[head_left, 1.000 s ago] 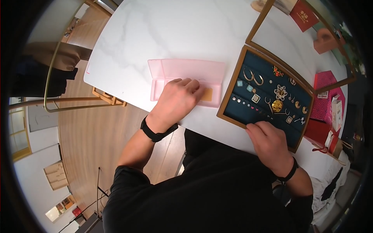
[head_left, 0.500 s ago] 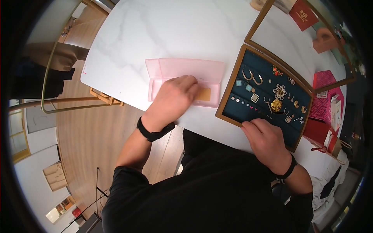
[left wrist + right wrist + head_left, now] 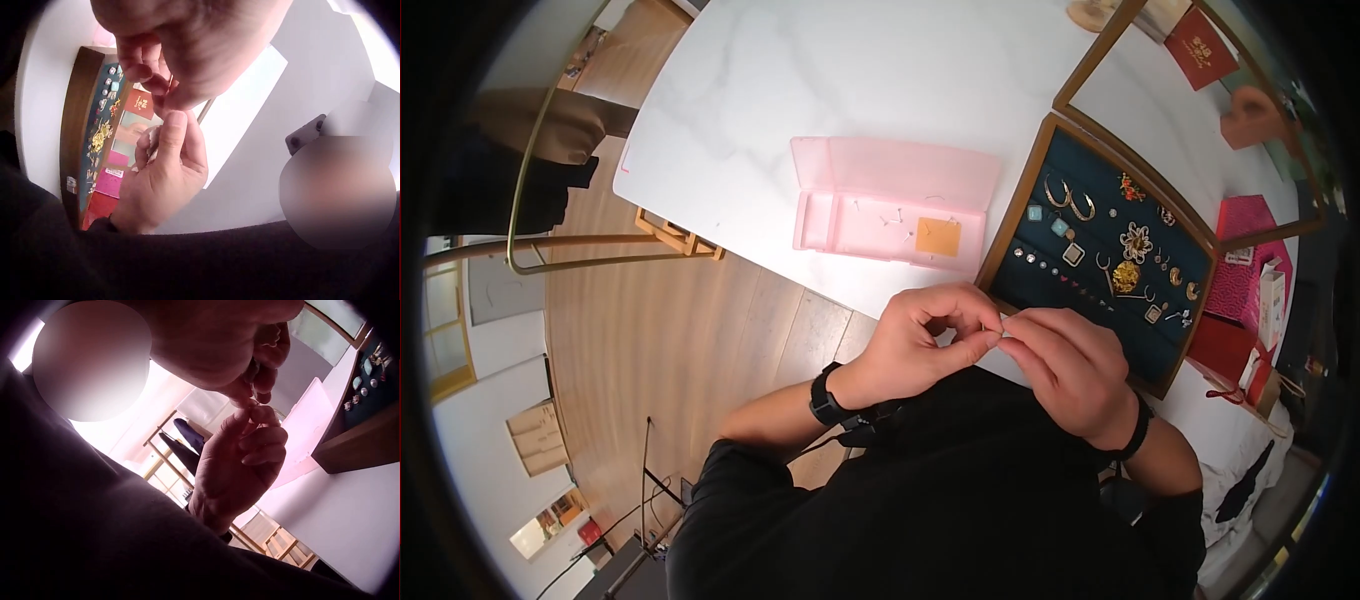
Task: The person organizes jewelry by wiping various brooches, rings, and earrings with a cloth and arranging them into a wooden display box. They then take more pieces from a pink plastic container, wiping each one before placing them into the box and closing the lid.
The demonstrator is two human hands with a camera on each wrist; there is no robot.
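Just over the table's near edge, my left hand (image 3: 920, 340) and right hand (image 3: 1068, 372) meet fingertip to fingertip. Both pinch a tiny pale piece of jewellery (image 3: 1003, 334) whose exact kind I cannot tell. Something silvery (image 3: 270, 335) also shows among the right hand's curled fingers in the right wrist view. Beyond the left hand lies an open pink plastic case (image 3: 818, 220) with several small stud-like pieces (image 3: 890, 217) and a yellow card (image 3: 938, 237) inside. The wooden jewellery box (image 3: 1010, 215), lined in dark teal, is partly hidden behind the right hand.
Several earrings, rings and brooches fill the box, among them a gold flower-like piece (image 3: 1126, 277). Its glass lid (image 3: 1090, 75) stands open at the back. Pink packaging (image 3: 1240, 285) and a red bag (image 3: 1215, 345) sit to the right on the white marbled table (image 3: 880, 60).
The left hand has left the pink case and come right to the right hand's fingertips. The right hand has moved off the box's front edge toward it. The case's contents now show.
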